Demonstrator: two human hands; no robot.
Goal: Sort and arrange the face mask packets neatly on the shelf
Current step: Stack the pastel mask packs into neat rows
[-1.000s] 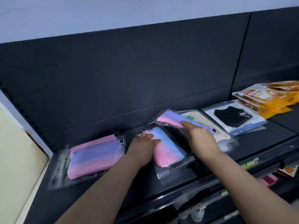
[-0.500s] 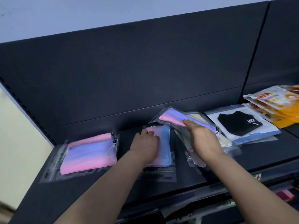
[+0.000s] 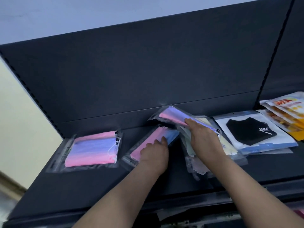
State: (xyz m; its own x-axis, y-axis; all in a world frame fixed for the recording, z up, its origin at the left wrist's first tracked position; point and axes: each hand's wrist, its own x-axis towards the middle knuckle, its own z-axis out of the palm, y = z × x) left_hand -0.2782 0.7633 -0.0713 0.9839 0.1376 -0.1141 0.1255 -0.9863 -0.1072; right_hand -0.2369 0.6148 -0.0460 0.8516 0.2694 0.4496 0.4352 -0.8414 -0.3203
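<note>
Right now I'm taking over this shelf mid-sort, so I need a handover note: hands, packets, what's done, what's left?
Left hand rests on the pink-blue packet, lying askew on the shelf.
Right hand grips the tilted purple-pink packet above loose pale packets.
Done: pink-purple stack lies neatly at far left.
Left: straighten the pink-blue packet, sort the pale heap.

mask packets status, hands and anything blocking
Left hand flat on pink-blue packet. Right hand grips purple packet above cream packets. Pink stack apart at left. Nothing blocking.
</note>
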